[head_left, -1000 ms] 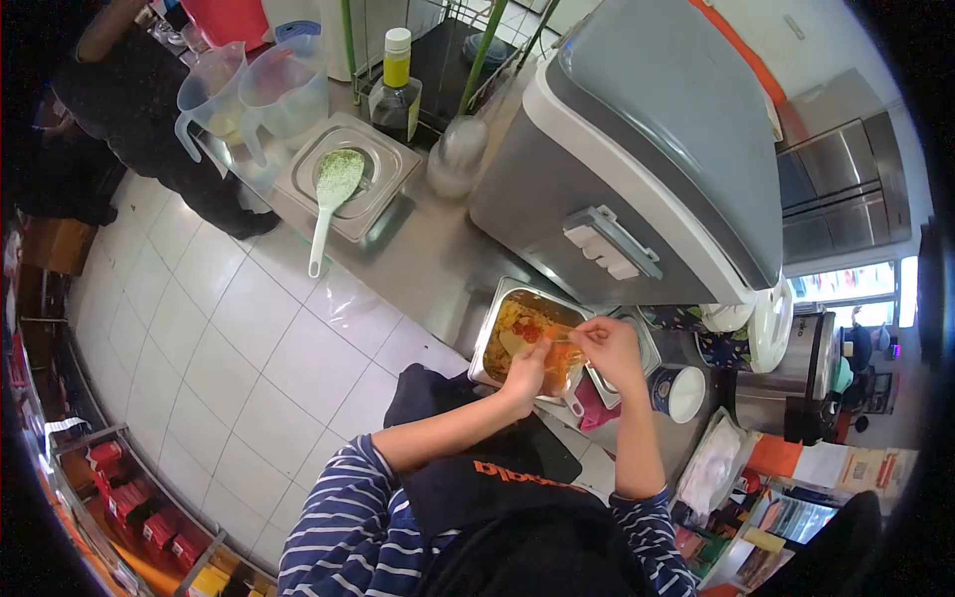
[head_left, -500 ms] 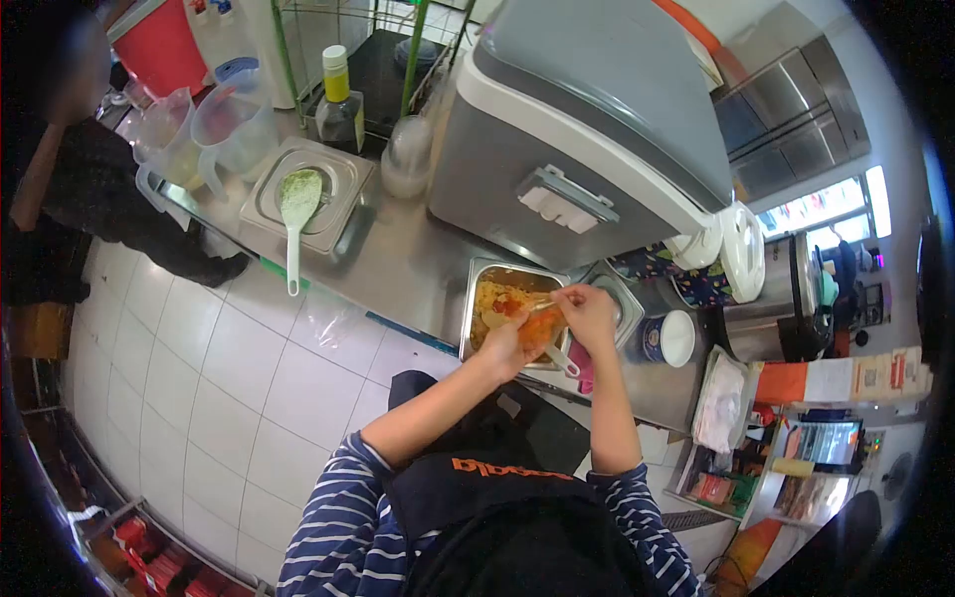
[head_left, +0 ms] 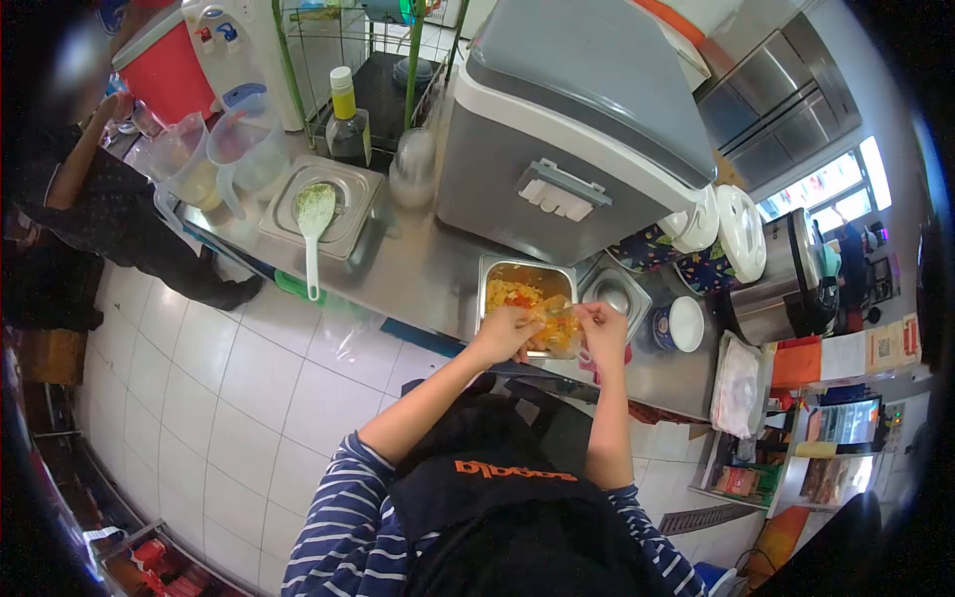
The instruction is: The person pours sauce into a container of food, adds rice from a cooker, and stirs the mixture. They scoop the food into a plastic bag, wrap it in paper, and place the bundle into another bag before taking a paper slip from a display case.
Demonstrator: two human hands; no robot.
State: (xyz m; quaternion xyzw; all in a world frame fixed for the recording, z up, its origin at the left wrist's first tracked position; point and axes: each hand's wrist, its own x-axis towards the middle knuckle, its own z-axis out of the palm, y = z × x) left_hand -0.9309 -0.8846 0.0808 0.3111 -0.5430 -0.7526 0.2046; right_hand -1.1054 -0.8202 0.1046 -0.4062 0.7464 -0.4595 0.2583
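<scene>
A clear plastic bag (head_left: 560, 326) with orange smears is stretched between my two hands, above the near side of a steel food pan. My left hand (head_left: 503, 335) pinches its left edge, while the fingers of my right hand (head_left: 601, 328) are closed on its upper right corner. Yellow food with red-orange bits (head_left: 510, 294) lies in the steel pan (head_left: 481, 298), partly hidden by the bag and my left hand. A pink cloth or handle (head_left: 587, 366) shows just below my right hand.
A metal lid (head_left: 615, 289) and a white-topped tub (head_left: 684, 324) stand right of the pan. Behind it is a large grey cooler box (head_left: 587, 129). At left, a white rice paddle (head_left: 314, 224) rests on a lidded pan (head_left: 348, 189), near plastic jugs (head_left: 244, 144). A person (head_left: 129, 219) stands far left.
The bag, bulging and orange before, now looks flatter and more see-through. My right hand has moved lower along it. The camera view has shifted a little, and the person's arm at left has risen.
</scene>
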